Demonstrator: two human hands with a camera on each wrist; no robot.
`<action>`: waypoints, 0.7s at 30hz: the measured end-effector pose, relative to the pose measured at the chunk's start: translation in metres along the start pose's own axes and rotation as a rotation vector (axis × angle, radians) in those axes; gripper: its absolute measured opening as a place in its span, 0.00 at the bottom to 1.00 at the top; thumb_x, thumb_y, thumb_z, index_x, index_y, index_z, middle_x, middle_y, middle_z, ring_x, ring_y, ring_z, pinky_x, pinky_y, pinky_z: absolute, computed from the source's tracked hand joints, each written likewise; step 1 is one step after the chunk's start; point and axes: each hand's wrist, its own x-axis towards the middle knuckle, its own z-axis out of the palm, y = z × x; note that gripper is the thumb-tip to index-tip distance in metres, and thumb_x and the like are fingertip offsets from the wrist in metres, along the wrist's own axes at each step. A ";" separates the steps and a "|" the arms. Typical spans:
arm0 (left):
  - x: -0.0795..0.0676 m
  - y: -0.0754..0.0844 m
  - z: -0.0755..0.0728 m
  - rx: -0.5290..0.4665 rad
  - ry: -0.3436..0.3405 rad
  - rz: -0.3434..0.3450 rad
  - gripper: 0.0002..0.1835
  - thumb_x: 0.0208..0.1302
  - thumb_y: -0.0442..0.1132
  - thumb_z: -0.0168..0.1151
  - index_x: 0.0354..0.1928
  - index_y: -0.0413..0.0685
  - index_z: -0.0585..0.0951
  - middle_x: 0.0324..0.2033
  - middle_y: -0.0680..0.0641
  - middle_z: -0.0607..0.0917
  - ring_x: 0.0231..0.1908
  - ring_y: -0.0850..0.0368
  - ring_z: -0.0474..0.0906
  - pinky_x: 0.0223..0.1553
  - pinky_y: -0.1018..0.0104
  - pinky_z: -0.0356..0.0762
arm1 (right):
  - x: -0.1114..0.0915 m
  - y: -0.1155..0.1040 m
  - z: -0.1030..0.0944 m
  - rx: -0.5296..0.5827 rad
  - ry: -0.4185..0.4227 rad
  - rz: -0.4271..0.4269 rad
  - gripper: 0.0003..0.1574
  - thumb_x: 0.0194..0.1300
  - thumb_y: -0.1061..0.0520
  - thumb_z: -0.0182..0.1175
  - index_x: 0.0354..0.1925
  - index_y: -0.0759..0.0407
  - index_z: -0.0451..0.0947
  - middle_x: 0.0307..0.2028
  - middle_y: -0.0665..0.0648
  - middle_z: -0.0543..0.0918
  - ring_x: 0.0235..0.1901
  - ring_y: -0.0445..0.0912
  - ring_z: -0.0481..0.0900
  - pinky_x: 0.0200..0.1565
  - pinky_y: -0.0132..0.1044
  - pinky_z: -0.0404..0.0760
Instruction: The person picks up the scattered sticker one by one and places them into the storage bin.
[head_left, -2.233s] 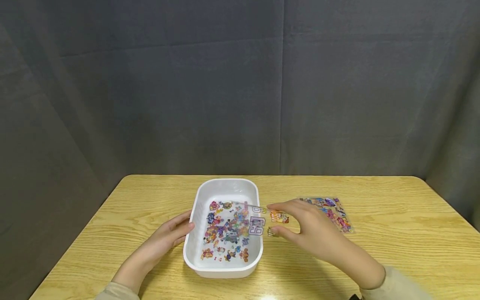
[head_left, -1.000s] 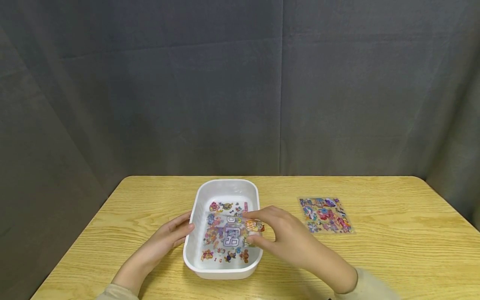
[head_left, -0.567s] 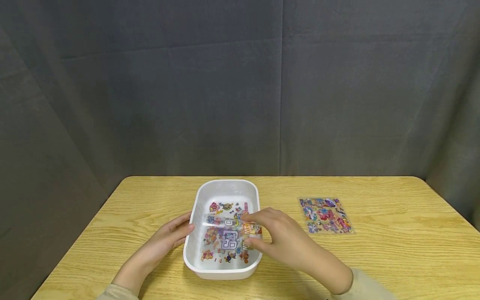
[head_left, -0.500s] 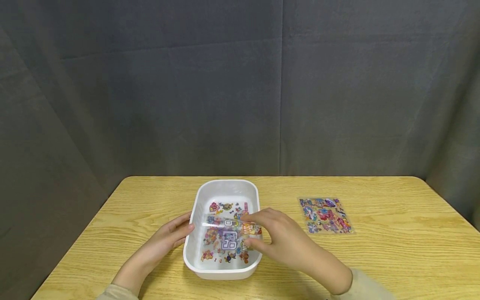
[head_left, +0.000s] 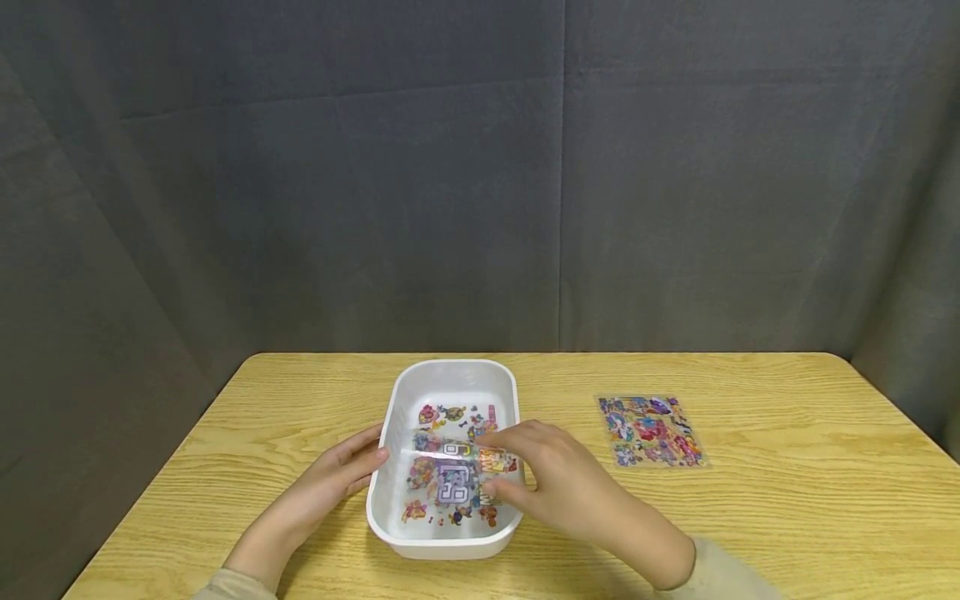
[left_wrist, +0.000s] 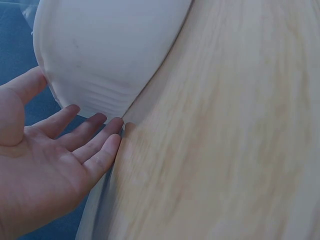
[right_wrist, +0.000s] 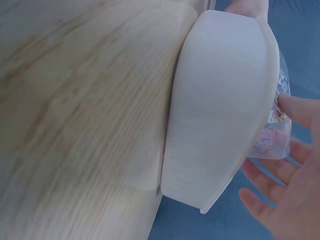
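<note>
A white plastic tub (head_left: 447,547) stands on the table, with a clear sheet of colourful cartoon prints (head_left: 453,413) lying on its bottom. My right hand (head_left: 558,475) pinches the right side of another clear printed plastic sheet (head_left: 454,482), curved and held inside the tub over the first. In the right wrist view, part of the held sheet (right_wrist: 270,142) shows above the tub's rim, beside the thumb. My left hand (head_left: 330,475) rests against the tub's left wall. In the left wrist view, its relaxed fingers (left_wrist: 97,145) and thumb touch the outside of the tub (left_wrist: 105,50).
Another clear printed sheet (head_left: 652,430) lies flat on the table to the right of the tub. The wooden table (head_left: 795,500) has rounded far corners. A dark grey curtain (head_left: 450,183) hangs behind it.
My right hand has moved left and brought its sheet from the tub's right side into the tub, shifting slightly further left lately. The left hand and tub stay put.
</note>
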 end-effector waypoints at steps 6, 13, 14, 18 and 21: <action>0.000 0.000 0.000 0.000 0.001 -0.005 0.35 0.74 0.47 0.55 0.75 0.37 0.57 0.71 0.35 0.64 0.70 0.42 0.61 0.70 0.49 0.61 | -0.001 0.001 0.002 -0.012 -0.007 -0.001 0.29 0.63 0.45 0.68 0.60 0.52 0.79 0.53 0.48 0.83 0.55 0.44 0.77 0.58 0.47 0.77; 0.000 0.001 0.000 0.000 -0.002 -0.006 0.35 0.75 0.47 0.54 0.75 0.38 0.57 0.71 0.35 0.63 0.70 0.42 0.60 0.70 0.48 0.59 | 0.000 0.003 0.003 -0.031 -0.005 -0.009 0.30 0.62 0.44 0.69 0.60 0.53 0.79 0.54 0.48 0.83 0.55 0.44 0.77 0.59 0.47 0.76; 0.000 0.001 0.000 -0.001 0.000 -0.006 0.35 0.75 0.47 0.54 0.75 0.38 0.57 0.71 0.35 0.63 0.70 0.42 0.60 0.70 0.48 0.59 | 0.000 0.003 0.003 -0.032 -0.004 -0.009 0.31 0.62 0.43 0.69 0.60 0.52 0.79 0.54 0.48 0.83 0.56 0.45 0.77 0.59 0.48 0.76; 0.000 0.001 0.001 -0.003 0.010 -0.005 0.35 0.74 0.47 0.55 0.75 0.37 0.58 0.71 0.35 0.64 0.69 0.42 0.61 0.70 0.49 0.60 | 0.000 0.003 0.003 -0.040 0.000 -0.007 0.32 0.60 0.42 0.70 0.60 0.52 0.79 0.55 0.50 0.82 0.57 0.46 0.77 0.60 0.49 0.76; 0.000 0.000 0.001 -0.004 0.014 -0.003 0.35 0.74 0.47 0.55 0.75 0.37 0.58 0.71 0.34 0.64 0.69 0.42 0.61 0.69 0.50 0.61 | 0.000 0.003 0.004 -0.044 0.001 -0.006 0.31 0.60 0.42 0.70 0.59 0.51 0.79 0.55 0.50 0.82 0.57 0.46 0.77 0.60 0.49 0.75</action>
